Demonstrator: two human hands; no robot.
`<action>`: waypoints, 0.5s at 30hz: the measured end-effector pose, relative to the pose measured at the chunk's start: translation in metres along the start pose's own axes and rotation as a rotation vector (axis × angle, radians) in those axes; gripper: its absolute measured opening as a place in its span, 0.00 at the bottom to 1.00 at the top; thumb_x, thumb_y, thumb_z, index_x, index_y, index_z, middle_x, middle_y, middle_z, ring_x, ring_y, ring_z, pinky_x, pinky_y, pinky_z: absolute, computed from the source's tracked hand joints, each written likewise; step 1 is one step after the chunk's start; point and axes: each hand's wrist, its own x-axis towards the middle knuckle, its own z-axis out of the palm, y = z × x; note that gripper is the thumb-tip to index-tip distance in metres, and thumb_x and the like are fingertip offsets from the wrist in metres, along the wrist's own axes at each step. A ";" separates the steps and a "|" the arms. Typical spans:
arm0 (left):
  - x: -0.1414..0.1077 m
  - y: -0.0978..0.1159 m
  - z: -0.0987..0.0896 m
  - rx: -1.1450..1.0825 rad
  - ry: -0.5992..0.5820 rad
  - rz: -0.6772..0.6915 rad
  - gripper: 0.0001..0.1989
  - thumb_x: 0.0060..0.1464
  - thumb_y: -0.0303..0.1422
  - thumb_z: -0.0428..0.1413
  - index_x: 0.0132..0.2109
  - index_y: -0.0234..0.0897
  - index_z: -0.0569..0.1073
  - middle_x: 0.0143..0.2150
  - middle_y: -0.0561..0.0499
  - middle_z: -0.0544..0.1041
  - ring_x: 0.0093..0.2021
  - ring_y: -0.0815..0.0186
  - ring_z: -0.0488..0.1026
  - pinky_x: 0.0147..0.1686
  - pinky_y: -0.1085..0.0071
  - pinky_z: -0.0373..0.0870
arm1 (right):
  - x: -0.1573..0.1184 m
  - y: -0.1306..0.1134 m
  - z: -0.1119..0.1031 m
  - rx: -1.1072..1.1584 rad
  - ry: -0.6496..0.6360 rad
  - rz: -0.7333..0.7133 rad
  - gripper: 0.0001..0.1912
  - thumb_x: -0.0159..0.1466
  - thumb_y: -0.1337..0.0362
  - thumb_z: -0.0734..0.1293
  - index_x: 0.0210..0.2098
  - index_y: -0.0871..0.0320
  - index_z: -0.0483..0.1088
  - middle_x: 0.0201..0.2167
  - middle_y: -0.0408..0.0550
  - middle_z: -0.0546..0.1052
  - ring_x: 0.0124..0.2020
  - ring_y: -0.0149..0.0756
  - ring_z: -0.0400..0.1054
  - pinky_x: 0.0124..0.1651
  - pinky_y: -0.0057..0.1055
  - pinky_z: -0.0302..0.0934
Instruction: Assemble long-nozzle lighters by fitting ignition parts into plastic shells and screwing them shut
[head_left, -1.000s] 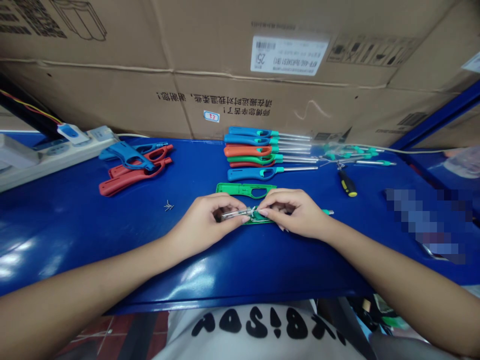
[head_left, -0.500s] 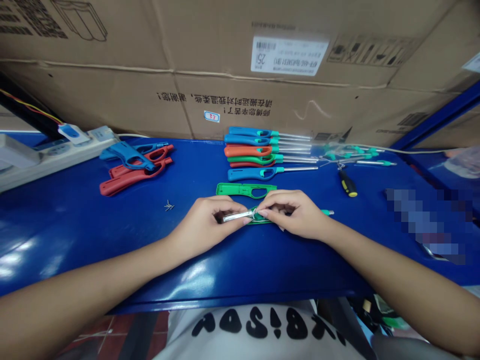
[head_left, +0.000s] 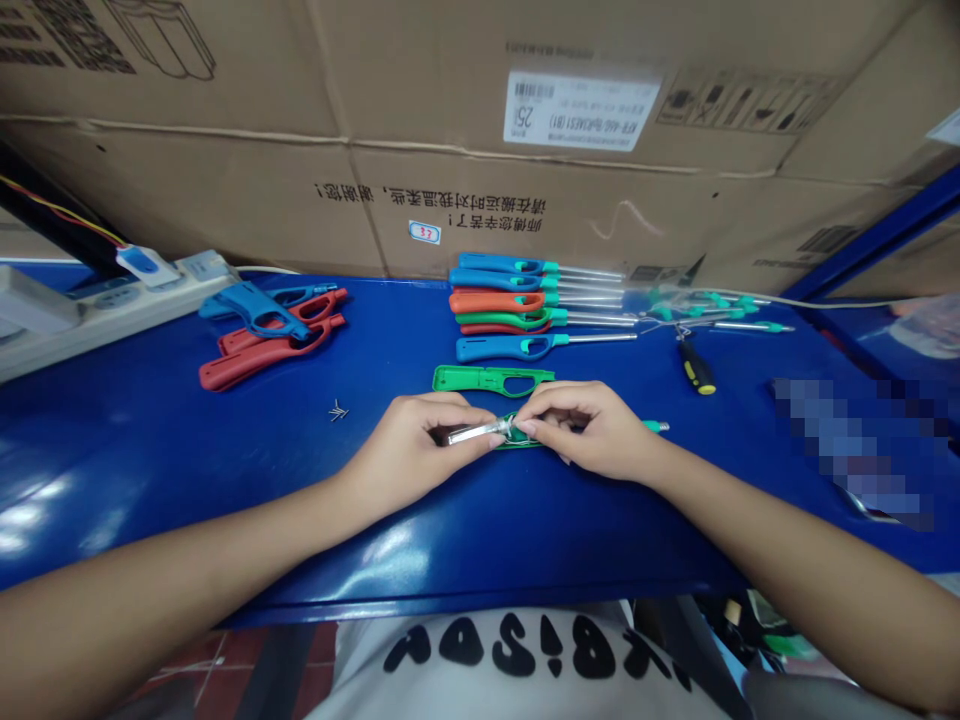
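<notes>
My left hand [head_left: 431, 435] pinches a clear, shiny tube-like part [head_left: 472, 433] with a metallic end, held at a slight tilt. Beside it, my right hand [head_left: 585, 425] has its fingertips closed at the tube's right end, over a green half-shell [head_left: 517, 441]; what exactly they grip is too small to tell. A teal tip [head_left: 656, 427] sticks out past my right hand. Just behind both hands lies another open green half-shell [head_left: 480, 379] with a finger loop.
Several finished-looking lighters [head_left: 495, 347] lie in a row behind. Blue and red shells [head_left: 262, 360] and small screws [head_left: 338, 410] are at left, near a power strip [head_left: 112, 305]. A screwdriver [head_left: 696, 368] and metal rods [head_left: 750, 326] lie at right. A cardboard box [head_left: 450, 110] stands behind.
The clear tube has tilted very slightly in my left hand. Both hands stay in nearly the same place.
</notes>
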 end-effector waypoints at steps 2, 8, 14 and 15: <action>0.000 -0.001 0.000 -0.012 -0.009 -0.005 0.09 0.58 0.36 0.63 0.43 0.41 0.84 0.35 0.50 0.81 0.31 0.67 0.73 0.30 0.72 0.66 | 0.000 0.001 0.000 0.001 -0.002 -0.009 0.09 0.66 0.60 0.69 0.35 0.60 0.77 0.30 0.46 0.74 0.20 0.23 0.61 0.20 0.23 0.55; 0.000 0.000 0.001 -0.019 -0.007 -0.003 0.08 0.57 0.36 0.64 0.43 0.41 0.84 0.34 0.50 0.81 0.31 0.67 0.74 0.30 0.72 0.66 | 0.000 0.001 0.001 -0.008 0.004 0.004 0.09 0.65 0.59 0.70 0.35 0.59 0.78 0.29 0.45 0.75 0.19 0.23 0.60 0.20 0.23 0.55; 0.000 0.001 0.001 -0.020 -0.012 0.022 0.09 0.58 0.35 0.63 0.44 0.41 0.84 0.34 0.50 0.81 0.31 0.67 0.74 0.30 0.72 0.67 | 0.000 0.000 0.002 0.001 0.005 0.010 0.09 0.65 0.59 0.70 0.34 0.59 0.78 0.29 0.46 0.76 0.19 0.23 0.60 0.19 0.23 0.55; 0.000 0.001 0.001 -0.022 -0.013 0.025 0.09 0.58 0.35 0.63 0.44 0.41 0.84 0.34 0.50 0.81 0.32 0.67 0.74 0.30 0.72 0.67 | 0.000 0.000 0.002 -0.001 0.010 0.014 0.09 0.65 0.59 0.70 0.34 0.59 0.78 0.28 0.45 0.76 0.19 0.23 0.60 0.19 0.23 0.55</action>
